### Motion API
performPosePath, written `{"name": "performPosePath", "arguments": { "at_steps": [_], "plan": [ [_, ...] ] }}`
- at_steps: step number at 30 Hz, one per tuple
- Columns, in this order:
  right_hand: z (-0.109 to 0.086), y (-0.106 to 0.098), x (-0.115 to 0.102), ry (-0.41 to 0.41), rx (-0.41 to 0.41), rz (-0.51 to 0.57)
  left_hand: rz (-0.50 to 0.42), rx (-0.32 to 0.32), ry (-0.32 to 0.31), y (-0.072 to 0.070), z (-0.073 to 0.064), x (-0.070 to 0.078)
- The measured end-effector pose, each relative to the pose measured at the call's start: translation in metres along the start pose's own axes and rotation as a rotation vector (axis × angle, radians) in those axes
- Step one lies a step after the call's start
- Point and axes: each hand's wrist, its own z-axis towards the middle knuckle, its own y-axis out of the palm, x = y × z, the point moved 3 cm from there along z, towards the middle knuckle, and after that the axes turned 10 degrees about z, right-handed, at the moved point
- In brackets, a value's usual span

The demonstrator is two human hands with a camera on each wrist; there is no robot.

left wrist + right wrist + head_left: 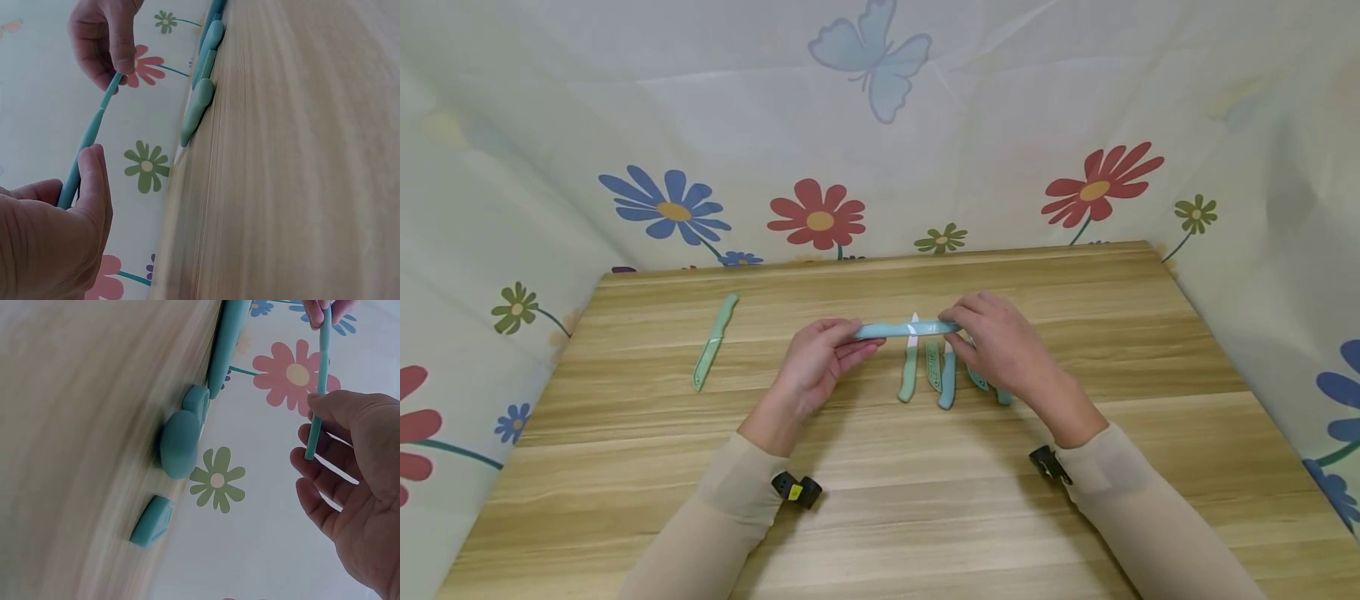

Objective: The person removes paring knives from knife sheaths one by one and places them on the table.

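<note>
Both hands hold a light-blue paring knife (887, 331) level above the table, its blade covered by a matching sheath (934, 327). My left hand (812, 362) pinches the handle end between thumb and fingers. At the other end, the thumb and fingers of my right hand (1000, 342) grip the sheath. A narrow pale line marks where handle and sheath meet in the left wrist view. Below lie a green knife (908, 379) with a bare white blade, a green sheath (933, 367) and a blue knife (948, 383). The right hand partly hides another sheath (977, 377) and a handle (1003, 397).
A green knife in its sheath (715, 342) lies apart on the left side of the wooden table (880, 533). Flower-printed cloth (985, 133) surrounds the table's back and sides.
</note>
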Motion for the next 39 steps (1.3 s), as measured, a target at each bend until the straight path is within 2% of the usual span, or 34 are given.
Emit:
{"name": "performPosePath", "arguments": {
  "at_steps": [8,11,13,18,20,23,26,29,32,36,39],
  "plan": [
    [0.0,-0.001,0.0,0.008,-0.01,-0.009,0.036,0.006,0.015,-0.001,0.001,0.0],
    [0.0,-0.002,0.0,0.002,-0.004,-0.022,0.125,0.029,0.056,-0.001,-0.001,0.003],
    [-0.001,-0.003,0.0,-0.002,-0.002,-0.026,0.265,0.062,0.12,-0.001,-0.002,0.006],
    [0.0,-0.003,0.0,0.002,-0.003,-0.027,0.819,0.152,0.372,0.004,-0.008,0.015],
    [0.0,-0.003,0.001,0.004,-0.003,-0.03,1.013,0.172,0.464,0.01,-0.012,0.018],
    [0.0,-0.002,0.0,0.005,-0.004,-0.033,1.249,0.197,0.575,0.018,-0.015,0.02],
    [-0.001,-0.002,0.0,0.002,-0.002,-0.036,1.444,0.213,0.671,0.026,-0.016,0.022],
    [-0.001,-0.003,-0.001,-0.006,0.004,-0.04,1.59,0.215,0.733,0.033,-0.017,0.023],
    [0.0,-0.003,-0.001,-0.013,0.01,-0.042,1.678,0.2,0.76,0.039,-0.016,0.024],
    [-0.001,-0.003,-0.001,-0.023,0.015,-0.048,1.728,0.182,0.772,0.047,-0.015,0.024],
    [-0.001,-0.002,-0.001,-0.031,0.016,-0.053,1.732,0.183,0.785,0.051,-0.014,0.022]
  ]
}}
